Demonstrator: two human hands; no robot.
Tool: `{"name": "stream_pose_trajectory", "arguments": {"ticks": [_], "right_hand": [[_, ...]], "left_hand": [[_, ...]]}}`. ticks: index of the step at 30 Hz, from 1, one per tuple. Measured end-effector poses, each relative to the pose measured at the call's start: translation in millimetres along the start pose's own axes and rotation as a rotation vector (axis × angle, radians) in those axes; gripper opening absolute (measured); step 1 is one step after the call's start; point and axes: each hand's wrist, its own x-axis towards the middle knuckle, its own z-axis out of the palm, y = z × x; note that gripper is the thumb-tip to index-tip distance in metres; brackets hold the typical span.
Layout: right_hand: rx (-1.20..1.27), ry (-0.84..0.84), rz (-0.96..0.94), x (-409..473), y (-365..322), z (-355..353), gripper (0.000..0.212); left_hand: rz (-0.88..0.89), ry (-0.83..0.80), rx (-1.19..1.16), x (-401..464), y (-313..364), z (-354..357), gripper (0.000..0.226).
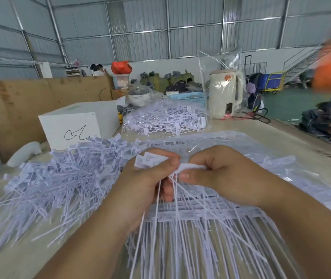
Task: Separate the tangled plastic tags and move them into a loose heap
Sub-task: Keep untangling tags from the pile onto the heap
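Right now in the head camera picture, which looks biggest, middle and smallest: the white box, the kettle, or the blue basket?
1. white box, widest and nearest.
2. kettle, tall but narrower.
3. blue basket, only a strip shows behind the bagged tags.

That is how they look. The basket is farther off and partly hidden, so its real size is unsure.

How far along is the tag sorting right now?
Done: a large loose heap of separated tags lies on the table, to the left. In hand: the left hand and right hand both hold a small bunch of tags by the heads, tails hanging down. Left: rows of joined tags under the hands, and a full clear bag behind them. Roughly midway, at a guess.
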Motion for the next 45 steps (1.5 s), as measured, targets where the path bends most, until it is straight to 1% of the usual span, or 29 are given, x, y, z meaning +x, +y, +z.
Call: {"name": "stream_pose_trajectory", "arguments": {"ticks": [2,4,6,7,8,9,11,12,14,18,20,22,23,24,25,26,28,29,31,32,34,37,39,41,42,43,44,45], "right_hand": [[-0.003,0.126,-0.027,3,-1,12,0.031],[0.096,0.287,-0.087,9,-2,28,0.035],[0.184,0.452,-0.130,12,-7,33,0.040],[0.192,0.464,-0.160,12,-8,31,0.045],[0.203,0.420,-0.194,9,-9,28,0.044],[0.219,0.347,-0.210,6,-10,25,0.039],[0.140,0.194,-0.151,2,-9,25,0.016],[0.067,0.159,-0.095,0,-8,26,0.015],[0.010,0.121,-0.046,1,-7,29,0.024],[0.035,0.116,-0.015,1,-6,30,0.031],[0.013,0.107,0.020,3,-1,32,0.038],[-0.036,0.103,0.044,4,-1,32,0.058],[-0.063,0.098,0.049,4,-1,31,0.066],[-0.105,0.095,0.061,4,-1,28,0.069],[-0.154,0.095,0.078,3,-1,24,0.066],[-0.190,0.090,0.099,2,-2,20,0.056],[-0.208,0.037,0.105,2,-2,12,0.025],[-0.201,-0.001,0.101,1,-2,10,0.024],[-0.203,-0.031,0.119,1,-1,10,0.037],[-0.200,-0.032,0.119,0,-2,10,0.038],[-0.153,-0.035,0.081,0,-2,9,0.034],[-0.123,0.035,0.026,1,-3,12,0.032],[-0.154,0.137,0.007,4,-9,19,0.036],[-0.124,0.343,0.030,8,-11,23,0.042],[-0.056,0.469,0.027,9,-11,19,0.045],[0.021,0.550,-0.002,8,-11,13,0.046],[0.077,0.569,-0.040,6,-10,6,0.046],[0.097,0.514,-0.070,3,-8,1,0.043]], "left_hand": [[0.016,0.091,-0.042,1,-2,4,0.002],[-0.006,0.162,-0.138,2,-3,7,0.009],[-0.053,0.186,-0.228,3,-4,6,0.014],[-0.068,0.195,-0.252,4,-4,4,0.014],[-0.067,0.200,-0.252,5,-5,1,0.013],[-0.053,0.193,-0.231,5,-4,-1,0.011],[-0.010,0.113,-0.169,6,-3,-3,0.004],[0.007,0.055,-0.139,6,-3,-3,0.005],[0.016,-0.046,-0.078,5,-3,-5,0.009],[-0.010,-0.178,0.049,7,-4,-14,0.019],[-0.022,-0.205,0.081,7,-6,-14,0.018],[-0.043,-0.214,0.070,7,-6,-13,0.013],[-0.051,-0.194,0.055,8,-6,-13,0.014],[-0.057,-0.158,0.035,9,-6,-13,0.016],[-0.060,-0.116,0.014,10,-6,-13,0.016],[-0.060,-0.085,0.001,11,-6,-14,0.014],[-0.045,-0.068,0.005,12,-6,-15,0.012],[-0.036,-0.082,0.029,12,-7,-16,0.014],[-0.017,-0.132,0.105,11,-9,-16,0.012],[-0.010,-0.151,0.127,11,-9,-15,0.013],[-0.001,-0.166,0.121,10,-9,-15,0.025],[0.034,-0.077,0.012,10,-7,-12,0.017],[0.033,-0.007,-0.041,8,-6,-7,0.009],[-0.003,0.049,-0.188,9,-6,-5,0.005],[-0.026,0.078,-0.265,8,-4,-4,0.006],[-0.029,0.105,-0.294,7,-2,-5,0.007],[-0.022,0.120,-0.273,7,-1,-5,0.006],[-0.015,0.120,-0.233,7,-1,-6,0.004]]}}
